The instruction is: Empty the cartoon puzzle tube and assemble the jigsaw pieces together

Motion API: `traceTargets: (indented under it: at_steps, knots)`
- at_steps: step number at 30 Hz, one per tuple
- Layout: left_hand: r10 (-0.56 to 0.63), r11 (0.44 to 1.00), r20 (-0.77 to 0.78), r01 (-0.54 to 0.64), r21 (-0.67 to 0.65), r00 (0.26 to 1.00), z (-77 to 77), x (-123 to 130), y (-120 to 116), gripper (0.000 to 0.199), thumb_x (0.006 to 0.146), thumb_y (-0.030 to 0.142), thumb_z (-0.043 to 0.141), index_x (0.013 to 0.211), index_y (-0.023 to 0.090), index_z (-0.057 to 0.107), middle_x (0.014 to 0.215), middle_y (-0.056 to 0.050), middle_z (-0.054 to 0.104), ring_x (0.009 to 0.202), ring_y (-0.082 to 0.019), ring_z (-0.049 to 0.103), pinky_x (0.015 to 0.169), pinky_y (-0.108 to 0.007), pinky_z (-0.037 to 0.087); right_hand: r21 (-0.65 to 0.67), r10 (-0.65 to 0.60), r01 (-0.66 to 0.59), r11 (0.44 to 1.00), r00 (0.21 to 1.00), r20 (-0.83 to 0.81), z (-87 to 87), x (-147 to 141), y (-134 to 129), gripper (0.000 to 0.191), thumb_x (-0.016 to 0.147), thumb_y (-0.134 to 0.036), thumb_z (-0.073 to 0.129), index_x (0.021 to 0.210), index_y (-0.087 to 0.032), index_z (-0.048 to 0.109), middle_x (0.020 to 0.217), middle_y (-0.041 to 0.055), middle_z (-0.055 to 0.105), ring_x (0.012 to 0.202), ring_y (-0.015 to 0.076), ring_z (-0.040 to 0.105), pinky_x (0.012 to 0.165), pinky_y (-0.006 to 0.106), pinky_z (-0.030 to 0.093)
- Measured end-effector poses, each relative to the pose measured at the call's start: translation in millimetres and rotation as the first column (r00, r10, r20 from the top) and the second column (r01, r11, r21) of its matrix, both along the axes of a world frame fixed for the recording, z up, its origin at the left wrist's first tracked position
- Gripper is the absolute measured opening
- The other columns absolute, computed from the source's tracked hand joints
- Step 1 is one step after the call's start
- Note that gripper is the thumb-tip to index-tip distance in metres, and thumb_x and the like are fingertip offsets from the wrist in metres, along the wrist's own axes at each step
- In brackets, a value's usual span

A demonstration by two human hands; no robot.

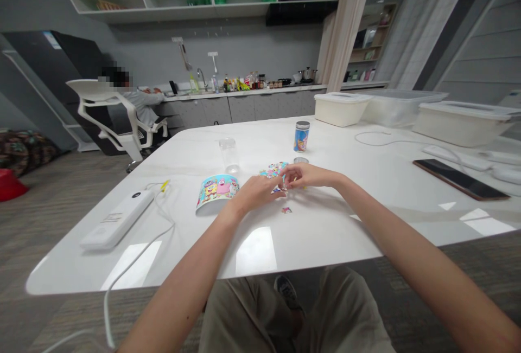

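Small colourful jigsaw pieces [273, 169] lie in a loose pile on the white table, just beyond my hands. My left hand [257, 193] is closed at the fingertips on a jigsaw piece, its thumb low near the tabletop. From the right, my right hand [307, 175] meets it, fingers curled and pinched on a jigsaw piece that they mostly hide. Nearer me lies a single loose piece [286, 210]. Left of my left hand a curved cartoon picture sheet [218, 188] rests on the table. Behind my right hand is a round lid [301, 161], partly covered.
A clear jar [228, 156] and a blue cartoon-printed can [302, 137] stand farther back. On the left is a white power strip [118, 220] with a cable. A phone [459, 178] and storage boxes [342, 109] are at right. A person [140, 101] sits by the counter.
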State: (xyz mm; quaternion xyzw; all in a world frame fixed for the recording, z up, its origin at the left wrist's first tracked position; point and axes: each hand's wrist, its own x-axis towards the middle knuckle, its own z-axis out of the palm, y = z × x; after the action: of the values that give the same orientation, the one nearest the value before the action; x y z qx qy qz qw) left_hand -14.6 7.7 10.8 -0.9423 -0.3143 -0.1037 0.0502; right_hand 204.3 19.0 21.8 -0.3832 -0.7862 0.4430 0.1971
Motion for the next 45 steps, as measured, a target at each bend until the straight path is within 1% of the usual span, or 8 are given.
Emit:
traceTargets:
  at_steps: [9,14,19,26,32,36,40,45]
  knots:
    - [-0.015,0.999,-0.020,0.015,-0.045,1.000,-1.0,-1.0,2.5,0.061,0.087,0.044,0.062,0.140,0.023,0.040,0.109,-0.006,0.072,0.087,-0.022,0.069,0.073,-0.029,0.048,-0.003,0.016,-0.015,1.000,0.999,0.042,6.0,-2.2,-6.4,0.043,0.074,-0.033,0.071,0.112,-0.014,0.064,0.085,0.0051,0.070,0.074,0.0145,0.062,0.066,0.026,0.046]
    - [-0.008,1.000,-0.022,0.007,-0.025,1.000,-1.7,-0.6,2.7,0.046,0.092,0.041,0.056,0.134,0.023,0.049,0.105,-0.007,0.073,0.087,-0.022,0.069,0.073,-0.030,0.048,0.014,-0.005,0.004,1.000,0.997,0.081,7.0,-2.5,-7.5,0.043,0.074,-0.031,0.070,0.112,-0.012,0.062,0.083,0.0046,0.069,0.074,0.0147,0.062,0.066,0.026,0.045]
    - [-0.004,0.999,-0.042,0.006,0.032,0.999,-1.6,-0.3,1.4,0.030,0.098,0.038,0.044,0.119,0.023,0.061,0.082,-0.006,0.072,0.076,-0.021,0.068,0.068,-0.028,0.046,-0.002,0.019,-0.019,1.000,0.999,0.041,2.0,-1.7,-5.4,0.041,0.076,-0.031,0.068,0.113,-0.013,0.061,0.086,0.0055,0.070,0.075,0.0149,0.063,0.067,0.027,0.046]
    - [-0.003,1.000,-0.089,0.004,0.004,0.996,2.2,1.3,-3.2,0.029,0.098,0.031,0.041,0.112,0.021,0.065,0.079,-0.006,0.071,0.073,-0.020,0.067,0.066,-0.028,0.045,0.023,0.031,-0.033,0.999,0.996,0.084,0.8,1.3,-3.4,0.041,0.077,-0.033,0.068,0.114,-0.016,0.063,0.085,0.0046,0.070,0.074,0.0148,0.063,0.066,0.026,0.046]
    - [0.010,0.999,-0.127,-0.014,-0.033,0.992,4.0,3.3,-3.8,0.027,0.097,0.030,0.044,0.108,0.022,0.067,0.083,-0.006,0.073,0.078,-0.021,0.068,0.067,-0.028,0.046,0.094,0.004,-0.028,0.995,0.967,0.254,8.5,0.6,-6.9,0.030,0.074,-0.036,0.069,0.096,-0.015,0.069,0.077,0.0025,0.065,0.068,0.0135,0.057,0.063,0.026,0.041]
    - [-0.027,0.996,-0.096,0.019,-0.085,0.995,1.4,1.5,-1.6,0.024,0.095,0.031,0.048,0.104,0.025,0.069,0.086,-0.004,0.074,0.078,-0.018,0.067,0.068,-0.025,0.045,0.119,0.008,-0.052,0.992,0.938,0.346,7.0,-0.6,-7.6,0.032,0.072,-0.040,0.071,0.095,-0.016,0.070,0.070,-0.0005,0.058,0.064,0.0128,0.052,0.058,0.025,0.038]
    - [-0.054,0.993,-0.080,0.045,-0.109,0.995,0.4,1.5,-3.2,0.024,0.095,0.034,0.050,0.102,0.027,0.071,0.085,-0.002,0.074,0.078,-0.016,0.067,0.068,-0.024,0.045,0.113,0.004,-0.050,0.992,0.925,0.379,4.5,-4.1,-10.3,0.027,0.074,-0.038,0.070,0.090,-0.016,0.069,0.072,0.0002,0.061,0.064,0.0129,0.052,0.058,0.025,0.038]
    - [-0.027,0.998,-0.128,0.020,-0.057,0.991,0.8,4.0,-6.2,0.029,0.095,0.038,0.047,0.101,0.023,0.072,0.080,-0.005,0.073,0.076,-0.020,0.068,0.065,-0.026,0.046,0.131,0.002,-0.057,0.990,0.922,0.386,6.2,-5.6,-12.1,0.025,0.078,-0.036,0.064,0.092,-0.017,0.070,0.076,0.0023,0.066,0.066,0.0139,0.055,0.060,0.025,0.039]
